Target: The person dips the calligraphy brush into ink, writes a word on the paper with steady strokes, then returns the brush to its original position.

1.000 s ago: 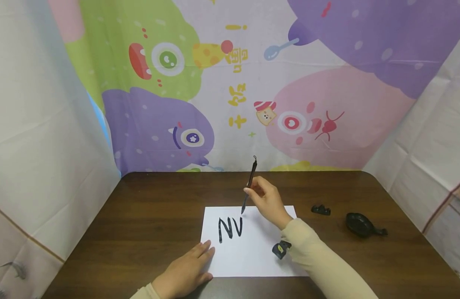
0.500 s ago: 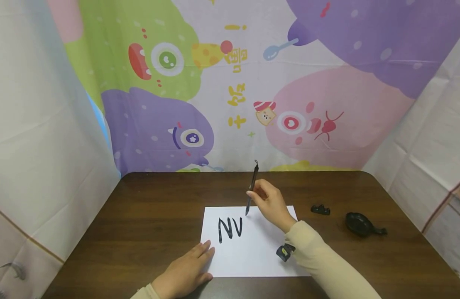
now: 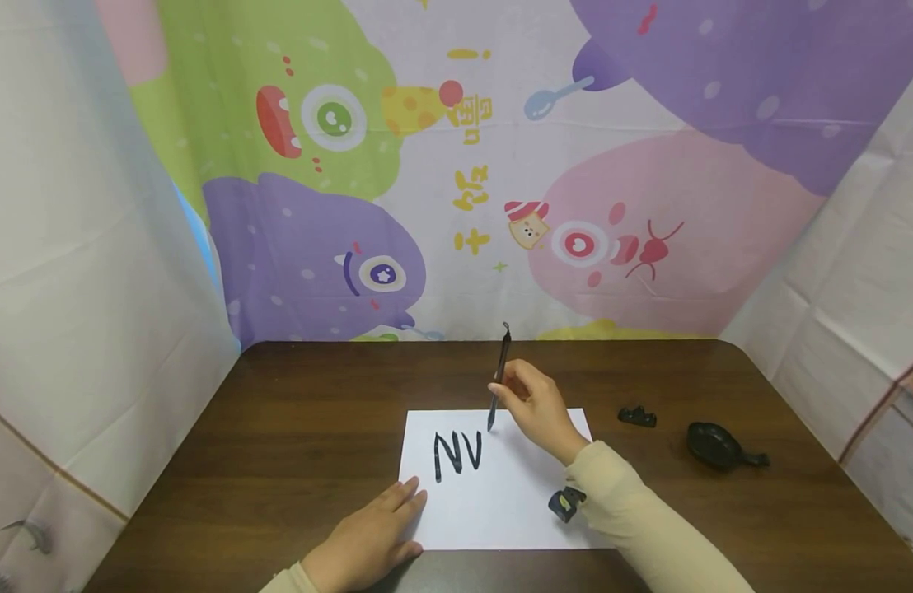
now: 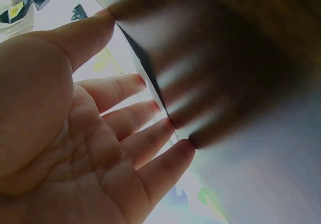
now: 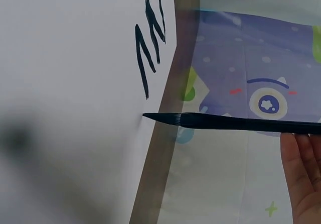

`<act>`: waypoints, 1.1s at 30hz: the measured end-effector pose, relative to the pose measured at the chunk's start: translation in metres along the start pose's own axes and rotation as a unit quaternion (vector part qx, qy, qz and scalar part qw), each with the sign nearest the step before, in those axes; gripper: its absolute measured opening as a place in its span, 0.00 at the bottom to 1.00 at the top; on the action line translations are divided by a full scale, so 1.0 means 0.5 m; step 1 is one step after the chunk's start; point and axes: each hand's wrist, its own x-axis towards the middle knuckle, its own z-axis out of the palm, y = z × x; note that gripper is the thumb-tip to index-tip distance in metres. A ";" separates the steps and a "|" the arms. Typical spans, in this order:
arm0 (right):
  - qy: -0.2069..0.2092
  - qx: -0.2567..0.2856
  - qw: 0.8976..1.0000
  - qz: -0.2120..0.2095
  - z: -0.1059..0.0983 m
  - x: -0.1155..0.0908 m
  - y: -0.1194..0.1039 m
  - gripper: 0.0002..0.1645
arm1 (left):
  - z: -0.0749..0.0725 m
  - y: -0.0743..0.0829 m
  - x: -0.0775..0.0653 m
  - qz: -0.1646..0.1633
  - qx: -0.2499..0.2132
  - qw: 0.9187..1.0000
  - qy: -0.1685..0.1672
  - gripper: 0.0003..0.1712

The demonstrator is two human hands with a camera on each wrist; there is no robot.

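A white sheet of paper [image 3: 501,502] lies on the dark wooden table, with black brush strokes [image 3: 458,455] shaped like "N" and "V" at its upper left. My right hand [image 3: 536,408] pinches a dark calligraphy brush [image 3: 503,354] around the handle, nearly upright. In the right wrist view the pointed brush tip [image 5: 160,118] is right at the paper, beside the strokes. My left hand [image 3: 371,531] rests on the paper's lower left edge with fingers extended. From the left wrist view, the fingertips [image 4: 183,146] of that hand meet the surface at the paper's edge.
Right of the paper sit a small black brush rest [image 3: 638,416] and a black ink dish [image 3: 716,446] with a handle. A black strapped device [image 3: 566,502] is at my right wrist. A cartoon-printed curtain [image 3: 479,165] hangs behind the table [image 3: 278,453].
The right hand and brush have shifted slightly right and down toward the paper, then the tip has lowered a little. The strokes look the same, and the left hand has stayed in place.
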 end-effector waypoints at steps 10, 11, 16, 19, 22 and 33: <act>-0.018 0.006 1.000 0.005 0.000 -0.006 -0.005 0.05 | 0.001 -0.001 0.000 0.002 0.001 1.000 0.006 0.35; -0.019 0.006 1.000 0.004 0.001 -0.007 -0.005 0.05 | 0.001 -0.001 0.000 0.002 0.002 1.000 0.006 0.35; -0.023 0.003 1.000 0.003 0.002 -0.010 -0.005 0.05 | 0.002 -0.001 0.000 0.001 0.005 1.000 0.006 0.36; -0.025 -0.002 1.000 0.002 0.003 -0.012 -0.005 0.05 | 0.001 -0.001 0.000 0.001 0.004 1.000 0.006 0.36; -0.027 -0.003 1.000 0.003 0.003 -0.014 -0.006 0.05 | 0.001 -0.001 0.000 0.003 0.004 1.000 0.005 0.36; -0.040 0.002 0.999 0.020 0.002 -0.021 -0.015 0.05 | 0.002 -0.001 0.000 -0.001 0.000 1.000 0.003 0.36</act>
